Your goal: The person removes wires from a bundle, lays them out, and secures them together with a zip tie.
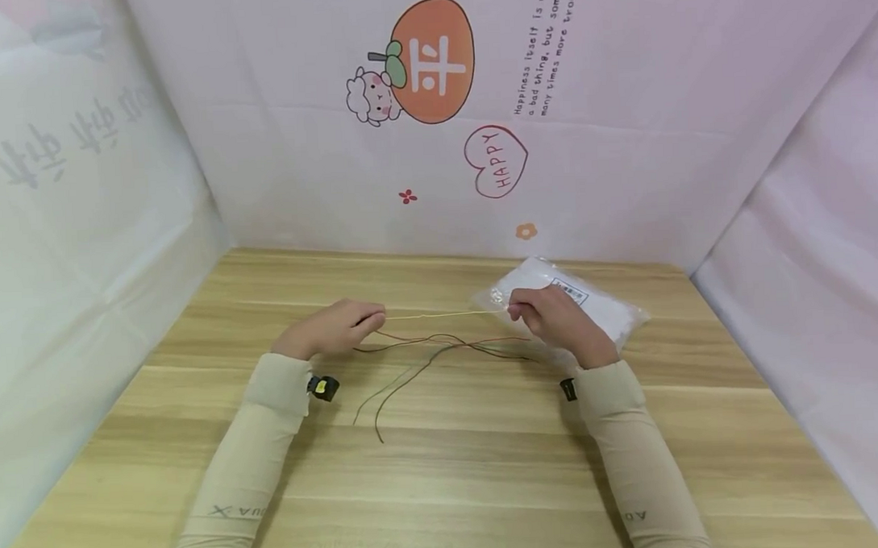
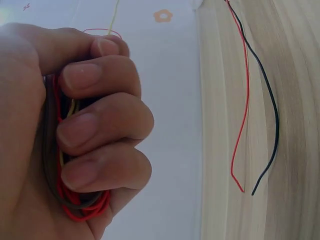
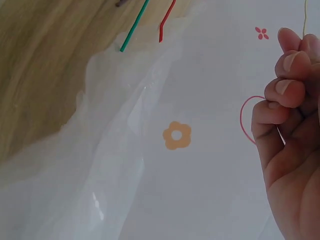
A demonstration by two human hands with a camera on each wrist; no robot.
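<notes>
A thin yellow wire (image 1: 440,314) runs nearly straight between my two hands, above the table. My left hand (image 1: 339,326) pinches one end of it. Curled in the same palm is a bundle of red, dark and yellow wires (image 2: 82,205), partly hidden by the fingers. At the other end, my right hand (image 1: 552,314) pinches the yellow wire between thumb and forefinger, with the other fingers bent. Several loose wires (image 1: 449,344), red, green and dark, lie crossed on the table beneath and nearer than the yellow one.
A clear plastic bag (image 1: 615,312) with white contents and a printed label lies on the wooden table (image 1: 446,483), beneath and beyond my right hand. White printed cloth (image 1: 297,174) walls the table at the back and both sides.
</notes>
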